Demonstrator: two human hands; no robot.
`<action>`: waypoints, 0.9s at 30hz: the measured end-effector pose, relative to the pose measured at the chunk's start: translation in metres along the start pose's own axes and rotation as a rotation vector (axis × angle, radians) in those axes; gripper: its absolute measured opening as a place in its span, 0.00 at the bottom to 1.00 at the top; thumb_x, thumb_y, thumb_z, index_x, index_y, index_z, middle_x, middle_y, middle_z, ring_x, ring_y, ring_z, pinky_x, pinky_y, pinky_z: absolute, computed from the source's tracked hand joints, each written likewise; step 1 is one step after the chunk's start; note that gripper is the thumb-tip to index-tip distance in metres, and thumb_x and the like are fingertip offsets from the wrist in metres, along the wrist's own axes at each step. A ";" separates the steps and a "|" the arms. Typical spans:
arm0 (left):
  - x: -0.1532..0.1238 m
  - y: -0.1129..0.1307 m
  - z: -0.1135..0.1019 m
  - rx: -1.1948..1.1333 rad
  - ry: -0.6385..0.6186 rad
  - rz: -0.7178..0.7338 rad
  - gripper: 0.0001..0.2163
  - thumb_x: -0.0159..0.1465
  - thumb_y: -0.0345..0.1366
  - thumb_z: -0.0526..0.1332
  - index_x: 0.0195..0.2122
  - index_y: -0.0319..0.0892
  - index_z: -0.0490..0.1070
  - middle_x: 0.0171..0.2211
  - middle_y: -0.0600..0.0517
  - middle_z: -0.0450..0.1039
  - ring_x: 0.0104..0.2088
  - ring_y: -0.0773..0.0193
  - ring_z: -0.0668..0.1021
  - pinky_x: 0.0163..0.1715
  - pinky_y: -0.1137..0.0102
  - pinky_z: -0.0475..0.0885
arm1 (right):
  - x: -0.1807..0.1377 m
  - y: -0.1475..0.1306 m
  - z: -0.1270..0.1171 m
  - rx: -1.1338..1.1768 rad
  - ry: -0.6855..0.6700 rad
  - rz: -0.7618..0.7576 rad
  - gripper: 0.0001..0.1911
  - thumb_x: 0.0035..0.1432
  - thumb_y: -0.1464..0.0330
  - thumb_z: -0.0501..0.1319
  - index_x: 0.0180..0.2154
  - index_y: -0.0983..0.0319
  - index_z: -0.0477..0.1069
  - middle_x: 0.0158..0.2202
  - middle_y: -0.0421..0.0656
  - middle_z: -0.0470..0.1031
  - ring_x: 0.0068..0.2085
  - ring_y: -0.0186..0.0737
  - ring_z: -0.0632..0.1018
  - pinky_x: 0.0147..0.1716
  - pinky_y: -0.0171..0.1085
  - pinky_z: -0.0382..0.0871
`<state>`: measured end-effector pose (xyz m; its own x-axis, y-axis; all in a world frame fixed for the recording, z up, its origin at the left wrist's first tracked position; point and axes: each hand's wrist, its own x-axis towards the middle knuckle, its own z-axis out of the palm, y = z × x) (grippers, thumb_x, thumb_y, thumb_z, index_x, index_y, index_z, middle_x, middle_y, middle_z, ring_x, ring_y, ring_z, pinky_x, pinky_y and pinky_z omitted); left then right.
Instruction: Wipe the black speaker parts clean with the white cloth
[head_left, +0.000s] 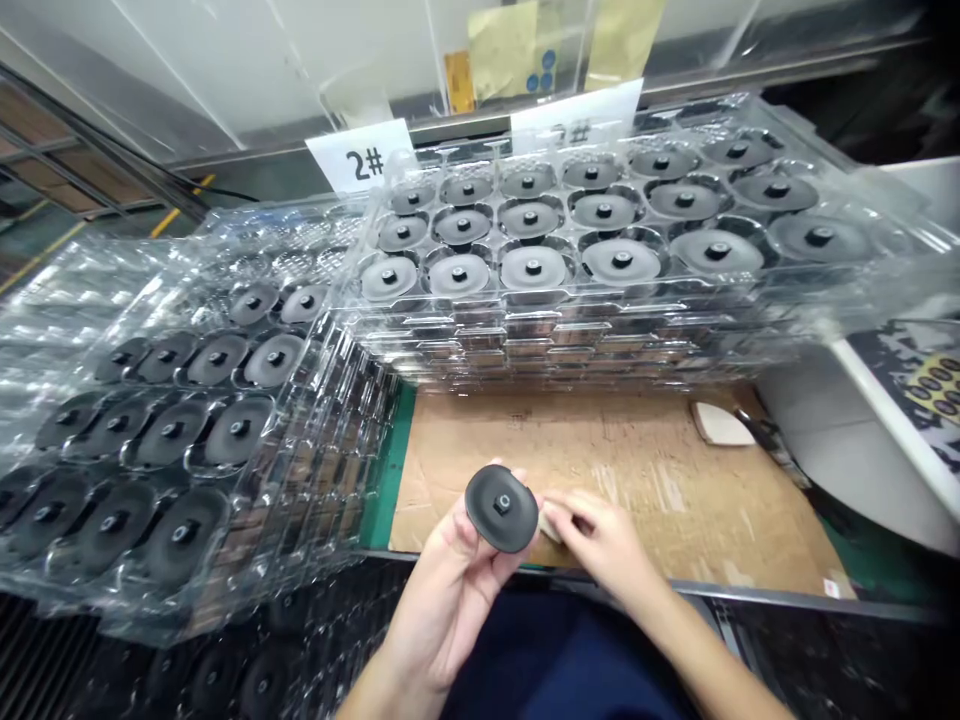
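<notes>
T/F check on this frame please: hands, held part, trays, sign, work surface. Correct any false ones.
1. The left hand holds a dark oval part. True.
2. The right hand is inside a tray. False: it is close beside the left hand, fingers at a small pale piece.
3. A white sign reads 2#. True.
4. The clear tray stack at picture left has no parts on top. False: its top tray carries rows of dark oval parts.
5. Cardboard covers part of a green surface. True.
</notes>
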<state>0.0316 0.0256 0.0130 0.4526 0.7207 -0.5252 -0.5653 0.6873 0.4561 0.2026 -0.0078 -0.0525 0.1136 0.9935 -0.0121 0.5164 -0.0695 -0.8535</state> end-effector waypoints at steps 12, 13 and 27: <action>0.001 -0.006 0.009 0.085 0.053 0.073 0.16 0.59 0.34 0.59 0.49 0.47 0.68 0.46 0.48 0.74 0.42 0.61 0.76 0.41 0.72 0.72 | 0.015 -0.113 -0.022 0.147 -0.082 -0.263 0.11 0.57 0.75 0.54 0.39 0.59 0.71 0.35 0.38 0.76 0.34 0.34 0.75 0.35 0.34 0.67; 0.001 -0.006 0.010 0.092 0.051 0.080 0.16 0.57 0.34 0.61 0.48 0.46 0.69 0.45 0.48 0.74 0.43 0.61 0.76 0.41 0.72 0.72 | 0.017 -0.112 -0.021 0.117 -0.040 -0.255 0.11 0.57 0.75 0.54 0.40 0.59 0.70 0.35 0.39 0.76 0.34 0.34 0.74 0.35 0.35 0.67; -0.006 -0.002 0.021 -0.014 -0.096 -0.105 0.19 0.49 0.30 0.68 0.44 0.44 0.72 0.41 0.51 0.76 0.41 0.66 0.77 0.42 0.76 0.70 | 0.001 -0.099 -0.059 -0.210 0.060 -0.404 0.13 0.58 0.75 0.53 0.43 0.60 0.70 0.27 0.41 0.71 0.29 0.36 0.68 0.30 0.37 0.58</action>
<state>0.0441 0.0223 0.0301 0.5736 0.6503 -0.4981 -0.5207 0.7589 0.3912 0.2020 -0.0057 0.0626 -0.0867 0.9380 0.3357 0.6898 0.2996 -0.6591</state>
